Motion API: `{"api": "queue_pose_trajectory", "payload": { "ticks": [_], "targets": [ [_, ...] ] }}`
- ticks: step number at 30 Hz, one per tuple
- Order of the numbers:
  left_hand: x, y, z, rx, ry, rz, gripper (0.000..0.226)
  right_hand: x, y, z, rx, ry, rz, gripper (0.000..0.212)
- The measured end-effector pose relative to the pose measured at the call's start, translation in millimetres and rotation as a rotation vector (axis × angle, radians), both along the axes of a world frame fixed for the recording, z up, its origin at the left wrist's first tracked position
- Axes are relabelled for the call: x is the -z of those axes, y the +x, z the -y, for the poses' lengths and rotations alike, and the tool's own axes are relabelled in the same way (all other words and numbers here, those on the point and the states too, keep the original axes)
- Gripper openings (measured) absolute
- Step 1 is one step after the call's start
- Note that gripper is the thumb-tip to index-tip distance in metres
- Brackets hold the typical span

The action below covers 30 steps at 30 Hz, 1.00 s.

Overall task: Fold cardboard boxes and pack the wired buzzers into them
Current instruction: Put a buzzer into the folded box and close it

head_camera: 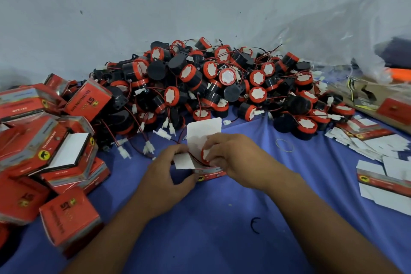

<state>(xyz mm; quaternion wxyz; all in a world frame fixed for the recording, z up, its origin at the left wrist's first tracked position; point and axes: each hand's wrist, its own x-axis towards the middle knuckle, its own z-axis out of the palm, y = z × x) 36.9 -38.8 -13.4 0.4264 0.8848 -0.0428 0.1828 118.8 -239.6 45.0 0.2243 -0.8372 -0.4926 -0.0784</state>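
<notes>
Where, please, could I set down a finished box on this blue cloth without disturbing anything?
Best is the bare blue cloth nearest you, between the heap of folded red cardboard boxes and the flat red-and-white box blanks. A smaller patch surrounds the thin yellow rubber band. The back is crowded: the pile of black-and-red wired buzzers.

You get flat, cool, rather dim light with no clear source and no hard shadows. Soft shade gathers under the red boxes (pixel 69 220) at the left, and the bottom-left corner goes dark. The wide lens bows the wall (pixel 155 6) and stretches and smears whatever sits near the edges. The pile of buzzers (pixel 211 78) reads fairly sharp mid-frame. The white flap of the box (pixel 203 129) at centre is bright but not blown out. The plastic sheet (pixel 333 35) at upper right shows milky glare and blur.
</notes>
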Motion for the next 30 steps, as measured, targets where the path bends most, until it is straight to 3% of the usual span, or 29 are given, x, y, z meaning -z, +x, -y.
{"api": "queue_pose_trajectory", "payload": {
  "ticks": [5, 9, 14, 19, 22, 25, 30],
  "targets": [
    [-12, 1, 10, -0.136, 0.051, 0.260, 0.047, 12, 0, -5, 0.020, 0.149, -0.056, 0.007],
    [-15, 3, 15, -0.177, 0.118, 0.428, 0.039, 15, 4, -4, 0.024, 0.138, -0.110, 0.016],
    [-15, 2, 19, -0.104, 0.014, 0.482, 0.045, 14, 5, -4, -0.010, 0.120, -0.065, 0.024],
    [-8, 11, 10, -0.090, 0.318, 0.541, 0.024, 16, 7, -3, 0.038, 0.111, -0.049, 0.026],
    [-11, 13, 11, -0.057, 0.344, 0.470, 0.026, 18, 1, -5, 0.035, 0.179, -0.103, 0.037],
    [-15, 13, 13, -0.067, 0.138, 0.252, 0.014, 16, -2, -7, 0.021, 0.248, -0.134, 0.030],
    [-15, 15, 8, -0.231, -0.075, -0.066, 0.016, 18, -2, -11, 0.015, 0.232, -0.161, 0.037]
  ]
}}
